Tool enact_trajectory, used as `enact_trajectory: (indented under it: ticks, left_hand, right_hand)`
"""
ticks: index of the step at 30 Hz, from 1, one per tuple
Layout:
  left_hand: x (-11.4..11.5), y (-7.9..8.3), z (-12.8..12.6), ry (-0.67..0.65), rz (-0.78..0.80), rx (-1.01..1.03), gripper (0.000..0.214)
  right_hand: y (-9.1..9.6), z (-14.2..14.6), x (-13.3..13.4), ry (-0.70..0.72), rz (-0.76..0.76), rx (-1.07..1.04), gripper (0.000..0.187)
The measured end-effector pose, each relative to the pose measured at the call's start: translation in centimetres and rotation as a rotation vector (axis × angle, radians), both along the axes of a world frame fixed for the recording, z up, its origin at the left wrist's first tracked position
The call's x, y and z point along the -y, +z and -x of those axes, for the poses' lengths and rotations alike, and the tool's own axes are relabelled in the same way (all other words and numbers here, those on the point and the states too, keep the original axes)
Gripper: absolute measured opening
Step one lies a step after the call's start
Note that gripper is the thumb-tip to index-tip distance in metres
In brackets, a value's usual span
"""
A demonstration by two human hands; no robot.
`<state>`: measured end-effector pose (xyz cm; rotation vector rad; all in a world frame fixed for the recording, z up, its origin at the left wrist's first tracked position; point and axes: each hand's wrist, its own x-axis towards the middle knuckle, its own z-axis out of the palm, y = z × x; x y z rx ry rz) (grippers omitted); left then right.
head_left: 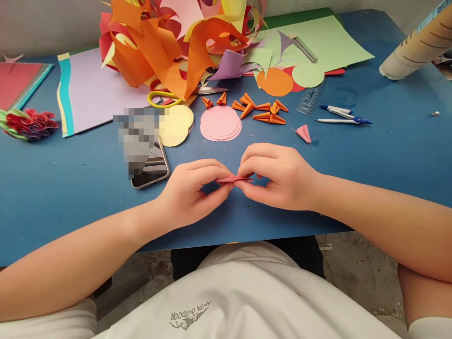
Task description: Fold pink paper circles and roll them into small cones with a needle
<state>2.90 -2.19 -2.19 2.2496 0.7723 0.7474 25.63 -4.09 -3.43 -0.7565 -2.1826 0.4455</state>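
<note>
Blue tabletop (88, 188) spreads around the hands, its front edge nearer the white shirt (261, 287). From my remote seat I see a thin pink paper piece (226, 180) directly between the left hand (189, 188) and the right hand (287, 176), nearly edge-on, its long axis running from one hand to the other. Neither is nearer: both pinch it between thumb and fingers, fingertips almost meeting. I cannot tell how it is folded. Straight beyond the hands, apart from them, sits a stack of round pink paper sheets (219, 125). Loose orange paper cones (270, 118) lie past the right hand. A dark-screened rectangular phone (151, 175) lies just beside the left hand, so I judge that side tighter; toward the front edge runs a strip of blue surface.
</note>
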Motion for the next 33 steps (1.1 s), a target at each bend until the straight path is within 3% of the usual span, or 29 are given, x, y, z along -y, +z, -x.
enact_trajectory:
  ticks: [8,11,21,26,30,33]
  left_hand:
    - [-0.16,-0.01,0.13,-0.063,0.045,-0.071,0.012]
    - [-0.17,0.32,0.16,-0.049,0.088,-0.116,0.014]
    - [-0.68,-0.05,0.36,-0.064,0.115,-0.173,0.017]
    - [-0.47,0.57,0.52,0.000,0.167,-0.170,0.018]
    - [-0.38,0.37,0.44,0.115,0.338,-0.099,0.024]
    - [-0.41,0.13,0.31,0.110,0.347,-0.082,0.024]
  right_hand:
    - [-0.05,0.06,0.26,0.123,0.128,-0.041,0.016]
    - [0.00,0.07,0.26,0.108,0.169,-0.053,0.019]
    - [-0.66,0.02,-0.30,0.079,0.098,-0.013,0.015]
    - [-0.48,0.09,-0.19,0.066,0.083,-0.040,0.015]
    - [-0.56,-0.20,-0.48,0.000,0.136,-0.023,0.019]
    - [-0.68,-0.37,-0.64,-0.002,0.155,0.011,0.020]
